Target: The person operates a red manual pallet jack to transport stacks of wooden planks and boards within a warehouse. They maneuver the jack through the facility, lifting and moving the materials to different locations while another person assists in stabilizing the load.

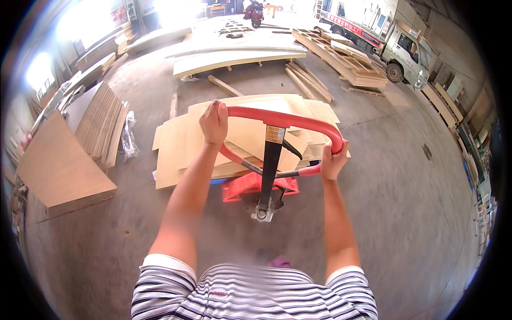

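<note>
Both my arms stretch forward to the red loop handle (pixel 282 116) of a pallet jack. My left hand (pixel 214 124) is closed round the loop's left corner. On the right corner, lower down, my right hand (pixel 334 160) is wrapped round the grip. A black shaft (pixel 269 165) with a small label runs down from the handle to the red base of the pallet jack (pixel 246 188). Beyond and partly behind the handle lies a stack of light-brown boards (pixel 184 141), its sheets unevenly spread. The jack's forks are hidden beneath the stack.
Boards lean in a stack (pixel 98 122) at the left, with crumpled clear plastic (pixel 129 136) beside them. Loose timber (pixel 309 82) and a large pale panel stack (pixel 234 63) lie ahead. More wooden panels (pixel 346 61) and a white truck (pixel 408 53) stand at the far right.
</note>
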`<control>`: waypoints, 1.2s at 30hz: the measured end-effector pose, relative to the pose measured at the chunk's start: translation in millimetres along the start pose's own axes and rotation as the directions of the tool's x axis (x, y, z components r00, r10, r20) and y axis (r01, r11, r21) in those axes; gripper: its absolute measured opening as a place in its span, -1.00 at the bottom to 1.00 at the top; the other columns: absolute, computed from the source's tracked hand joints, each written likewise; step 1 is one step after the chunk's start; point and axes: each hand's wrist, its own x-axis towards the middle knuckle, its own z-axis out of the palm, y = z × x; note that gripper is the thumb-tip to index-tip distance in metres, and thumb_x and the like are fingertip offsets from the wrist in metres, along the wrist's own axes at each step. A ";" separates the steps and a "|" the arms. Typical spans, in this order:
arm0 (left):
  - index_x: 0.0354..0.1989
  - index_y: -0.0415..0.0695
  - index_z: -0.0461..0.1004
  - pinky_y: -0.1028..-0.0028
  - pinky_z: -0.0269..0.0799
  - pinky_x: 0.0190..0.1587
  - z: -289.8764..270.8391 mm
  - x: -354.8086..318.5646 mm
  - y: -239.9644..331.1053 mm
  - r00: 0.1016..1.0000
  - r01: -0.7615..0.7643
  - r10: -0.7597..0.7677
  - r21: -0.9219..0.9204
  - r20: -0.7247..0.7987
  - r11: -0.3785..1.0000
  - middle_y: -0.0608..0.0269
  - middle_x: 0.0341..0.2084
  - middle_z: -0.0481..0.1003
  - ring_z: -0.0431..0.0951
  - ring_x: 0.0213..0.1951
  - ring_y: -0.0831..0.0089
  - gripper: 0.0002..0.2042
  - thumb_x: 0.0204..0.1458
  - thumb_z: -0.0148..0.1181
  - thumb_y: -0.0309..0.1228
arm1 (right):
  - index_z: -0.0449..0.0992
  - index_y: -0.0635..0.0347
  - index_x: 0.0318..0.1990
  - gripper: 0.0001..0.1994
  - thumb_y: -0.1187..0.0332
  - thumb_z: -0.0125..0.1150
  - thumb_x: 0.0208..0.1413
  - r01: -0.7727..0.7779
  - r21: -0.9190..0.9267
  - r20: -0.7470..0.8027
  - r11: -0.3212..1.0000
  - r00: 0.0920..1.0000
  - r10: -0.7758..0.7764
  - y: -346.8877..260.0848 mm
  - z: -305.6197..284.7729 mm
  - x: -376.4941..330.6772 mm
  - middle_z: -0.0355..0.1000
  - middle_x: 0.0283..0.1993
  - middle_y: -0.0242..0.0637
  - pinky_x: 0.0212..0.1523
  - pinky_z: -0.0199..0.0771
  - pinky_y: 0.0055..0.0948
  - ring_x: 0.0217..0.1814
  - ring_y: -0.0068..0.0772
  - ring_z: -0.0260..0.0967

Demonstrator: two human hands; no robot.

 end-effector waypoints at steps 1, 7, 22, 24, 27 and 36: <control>-0.40 -0.14 0.40 0.18 0.37 -0.38 13.8 6.1 -3.1 1.000 -0.006 0.006 0.010 -0.001 1.000 0.01 -0.52 0.43 0.48 -0.44 -0.03 -0.67 0.29 -0.11 -0.17 | 0.32 0.23 -0.22 -0.82 0.44 0.15 0.03 0.001 -0.022 0.008 1.000 1.000 -0.001 8.7 9.2 8.5 0.32 -0.48 -0.24 -0.35 0.37 -0.40 -0.47 -0.39 0.27; -0.40 -0.14 0.39 0.20 0.34 -0.40 84.5 49.9 -45.8 0.994 0.095 -0.095 0.004 0.057 0.996 0.02 -0.55 0.42 0.46 -0.46 -0.02 -0.68 0.29 -0.11 -0.19 | 0.31 0.22 -0.23 -0.78 0.45 0.16 -0.04 0.056 -0.006 0.030 0.998 0.998 -0.056 62.2 68.3 76.8 0.33 -0.50 -0.11 -0.37 0.38 -0.24 -0.48 -0.16 0.36; -0.34 -0.23 0.37 0.23 0.33 -0.32 154.2 72.2 -62.1 0.978 0.204 -0.207 0.075 0.030 0.976 -0.06 -0.50 0.36 0.39 -0.42 -0.03 -0.67 0.32 -0.17 -0.22 | 0.28 0.19 -0.15 -0.76 0.53 0.17 0.06 -0.083 0.157 0.293 0.984 0.955 0.033 135.8 138.1 182.6 0.35 -0.44 -0.14 -0.34 0.40 -0.26 -0.43 -0.14 0.39; -0.39 -0.24 0.33 0.31 0.29 -0.35 141.9 64.8 -42.9 0.986 0.164 -0.164 0.012 0.000 0.986 0.05 -0.56 0.29 0.35 -0.48 0.16 -0.69 0.32 -0.17 -0.26 | 0.30 0.20 -0.16 -0.79 0.52 0.15 0.06 -0.120 0.216 0.305 0.969 0.951 0.050 128.9 131.0 171.5 0.35 -0.39 -0.15 -0.29 0.39 -0.31 -0.38 -0.24 0.37; -0.42 -0.25 0.31 0.32 0.26 -0.36 112.2 32.7 -30.0 0.989 0.147 -0.145 -0.044 0.037 0.988 0.10 -0.57 0.26 0.31 -0.49 0.24 -0.70 0.31 -0.17 -0.31 | 0.33 0.20 -0.14 -0.78 0.53 0.15 0.05 -0.147 0.246 0.319 0.958 0.946 0.064 120.0 106.9 141.5 0.35 -0.37 -0.20 -0.28 0.39 -0.36 -0.37 -0.35 0.34; -0.45 -0.15 0.27 0.41 0.25 -0.26 -7.4 -163.0 33.2 0.877 0.422 -0.336 -0.220 0.343 0.879 0.22 -0.49 0.26 0.29 -0.37 0.40 -0.83 0.17 -0.07 -0.37 | 0.55 0.16 -0.02 -0.64 0.38 0.03 0.01 -0.839 0.208 0.976 0.503 0.143 -0.165 175.4 -59.6 63.0 0.44 0.04 -0.31 0.14 0.31 -0.45 0.07 -0.39 0.36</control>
